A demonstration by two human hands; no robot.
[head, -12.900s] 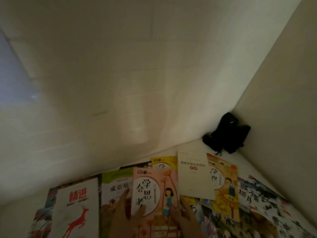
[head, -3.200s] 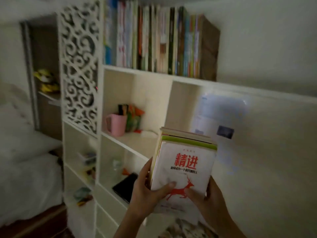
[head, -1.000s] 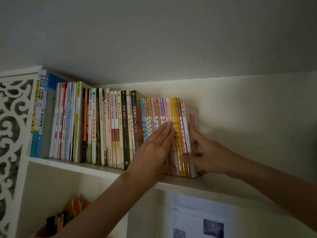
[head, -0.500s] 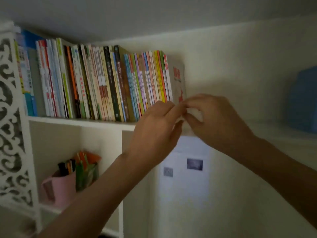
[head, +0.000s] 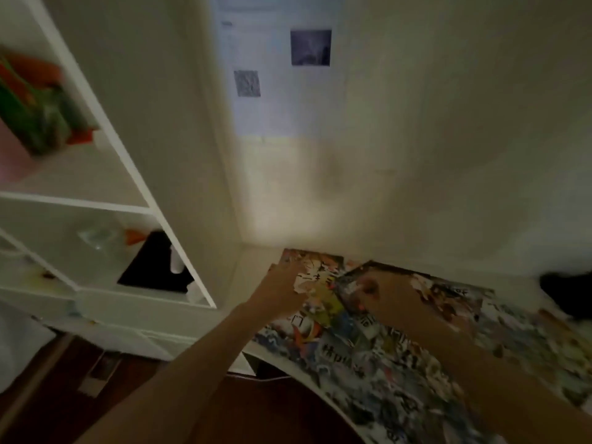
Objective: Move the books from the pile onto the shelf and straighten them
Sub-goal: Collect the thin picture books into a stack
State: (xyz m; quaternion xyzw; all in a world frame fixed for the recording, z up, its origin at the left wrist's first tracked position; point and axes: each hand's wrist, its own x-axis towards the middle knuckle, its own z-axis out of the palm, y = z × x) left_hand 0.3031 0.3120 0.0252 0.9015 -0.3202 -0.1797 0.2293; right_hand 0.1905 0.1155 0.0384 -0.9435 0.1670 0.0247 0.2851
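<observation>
1. Blurred, dim view down onto a worktop [head: 320,387] with a curved white front edge, covered in a busy, colourful printed pattern.
2. Left hand [head: 282,291] stretched out to the far left corner of the worktop, lying against the near-left edge of a colourful book [head: 315,277] that rests flat there.
3. Left fingers [head: 288,270] extended along that book's edge and touching it; impossible to tell through the blur whether they grip it or only rest on it.
4. Right hand [head: 389,298] just beside the left, over a second, dark-edged book [head: 448,293] lying flat to the right of the first and seemingly overlapping it.
5. Right fingers [head: 368,288] curled at the second book's left corner; possibly pinching the cover, but too smeared to say.
6. Both forearms bare, reaching in from the lower edge.
7. Left of the worktop, a white shelf unit [head: 134,149] with open compartments: green and orange items [head: 35,113] in the upper one, a black flat object [head: 157,264] and a clear glass [head: 96,237] in the one below.
8. On the wall behind, a pale sheet of paper [head: 275,81] bearing two dark squares.
9. At the far right edge, a black object [head: 568,293] on the worktop, well apart from both hands.
10. Below, dark wooden floor [head: 64,395].
</observation>
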